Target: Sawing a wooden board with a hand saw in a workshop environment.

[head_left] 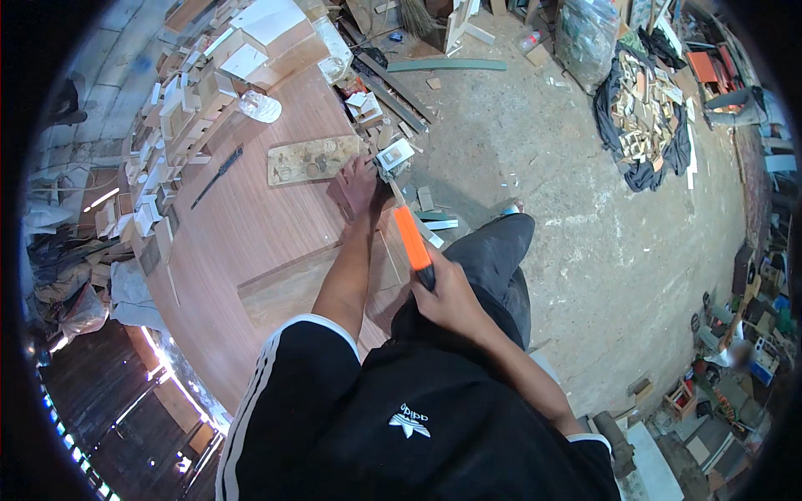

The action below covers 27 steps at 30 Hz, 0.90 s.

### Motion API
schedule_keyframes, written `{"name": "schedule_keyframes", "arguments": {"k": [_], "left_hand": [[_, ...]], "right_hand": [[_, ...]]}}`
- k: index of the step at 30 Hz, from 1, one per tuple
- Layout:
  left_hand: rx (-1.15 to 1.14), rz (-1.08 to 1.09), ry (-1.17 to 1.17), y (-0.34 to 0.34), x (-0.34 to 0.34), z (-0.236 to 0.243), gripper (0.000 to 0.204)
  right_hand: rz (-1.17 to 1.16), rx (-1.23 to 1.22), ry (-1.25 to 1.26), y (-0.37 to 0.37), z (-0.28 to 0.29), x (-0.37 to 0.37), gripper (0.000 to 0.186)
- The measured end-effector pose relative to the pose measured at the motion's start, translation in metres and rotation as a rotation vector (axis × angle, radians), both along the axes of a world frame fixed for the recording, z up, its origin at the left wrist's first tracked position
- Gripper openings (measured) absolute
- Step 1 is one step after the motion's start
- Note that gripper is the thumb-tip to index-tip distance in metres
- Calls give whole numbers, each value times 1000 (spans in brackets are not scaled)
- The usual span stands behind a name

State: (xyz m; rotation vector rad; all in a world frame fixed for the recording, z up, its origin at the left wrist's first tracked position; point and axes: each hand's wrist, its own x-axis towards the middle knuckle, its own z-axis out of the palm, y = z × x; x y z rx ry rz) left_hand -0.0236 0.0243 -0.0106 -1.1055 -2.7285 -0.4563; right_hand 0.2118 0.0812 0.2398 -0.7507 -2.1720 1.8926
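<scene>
My left hand [359,184] is at the table's right edge, beside the end of a worn wooden board [309,161]. Its fingers are bent against a small grey piece there; what they grip is partly hidden. Just past the fingertips a small white block [396,154] juts over the edge. My right hand [449,294] is closed around the black grip of a tool with an orange body [411,238]. The tool points up toward the left hand, and a thin strip shows beyond its far end. Its working end cannot be made out clearly.
A dark slender tool [217,177] lies on the wood-grain table [251,217]. Stacked wooden boxes [180,113] line its far left side. A flat plank [288,288] lies near my left forearm. Offcuts [424,199] litter the floor, with a scrap heap [645,108] at far right.
</scene>
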Motion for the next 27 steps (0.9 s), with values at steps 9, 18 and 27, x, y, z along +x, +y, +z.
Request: {"name": "schedule_keyframes", "arguments": {"k": [9,18,27], "left_hand": [[109,-118,-13,-28,-6,12,22],[181,-195,-102,-27,23,52,11],[130,-165,47,-22,23,29,15]], "right_hand": [[-16,-125,-15,-15,-18,-16,24],[26,-25,6,-19,-18,-19,26],[45,-32,-61,-4,-6,-15,27]]}}
